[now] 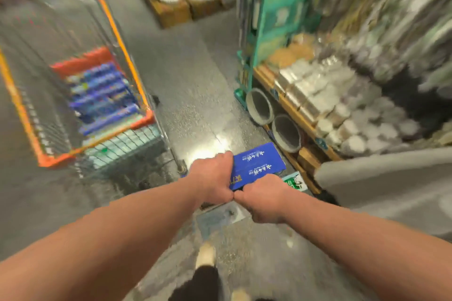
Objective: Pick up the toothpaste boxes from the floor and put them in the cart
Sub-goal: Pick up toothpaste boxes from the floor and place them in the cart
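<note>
Left grip, right grip hold toothpaste boxes, seemingly pointing away-right

The grey speckled floor shines with a glare patch mid-frame. At the left the wire cart stands on it. Along the right a wooden pallet sits on the floor, with two grey round tubs on their sides just beside its edge. A green-and-white box lies near the pallet's lower end, and a flat pale pack, too blurred to identify, lies lower centre. At the top centre, brown cartons stand together.
</note>
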`<state>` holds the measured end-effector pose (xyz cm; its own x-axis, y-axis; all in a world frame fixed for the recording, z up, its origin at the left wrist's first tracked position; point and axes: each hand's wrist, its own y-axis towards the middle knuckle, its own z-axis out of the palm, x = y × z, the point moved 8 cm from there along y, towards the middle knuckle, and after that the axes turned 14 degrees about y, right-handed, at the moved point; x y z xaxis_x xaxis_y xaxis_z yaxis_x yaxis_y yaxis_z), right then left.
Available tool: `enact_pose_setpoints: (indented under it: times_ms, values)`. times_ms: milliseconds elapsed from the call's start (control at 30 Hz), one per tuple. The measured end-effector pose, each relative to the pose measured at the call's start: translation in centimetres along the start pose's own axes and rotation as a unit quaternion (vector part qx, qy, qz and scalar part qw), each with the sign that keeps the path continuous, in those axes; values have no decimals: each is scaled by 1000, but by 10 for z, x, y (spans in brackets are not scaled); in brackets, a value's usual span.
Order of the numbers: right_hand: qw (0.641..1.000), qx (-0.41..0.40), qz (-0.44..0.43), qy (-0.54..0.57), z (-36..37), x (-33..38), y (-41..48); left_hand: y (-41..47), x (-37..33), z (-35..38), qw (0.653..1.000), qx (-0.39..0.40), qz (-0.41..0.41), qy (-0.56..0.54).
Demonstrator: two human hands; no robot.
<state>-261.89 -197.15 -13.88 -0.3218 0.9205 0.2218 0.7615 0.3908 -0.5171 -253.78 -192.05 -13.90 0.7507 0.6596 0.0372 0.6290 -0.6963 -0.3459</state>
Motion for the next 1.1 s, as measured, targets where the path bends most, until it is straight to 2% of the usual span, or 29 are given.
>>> enact_pose_setpoints:
  times_ms: [133, 267, 533, 867, 967, 1100]
  values:
    - [996, -54, -46, -58, -104, 52, -29, -65, 46, -97, 995, -70, -66, -12]
    - [986, -78, -90, -116, -171, 112, -38, -139, 92, -153, 981, -132, -137, -21]
    - [964, -104, -175, -170, -241, 259, -1, -271, 204, -185, 963, -131, -236, 4]
    - [961, -161, -161, -154, -325, 395, 118, -346, 390, -202, 964, -142, -217, 58]
    - [962, -175, -136, -160, -352, 417, 155, -347, 442, -211, 969, -145, -191, 64]
    - [972, -150, -86, -160, -380, 424, 198, -323, 496, -213, 975, -151, -153, 63]
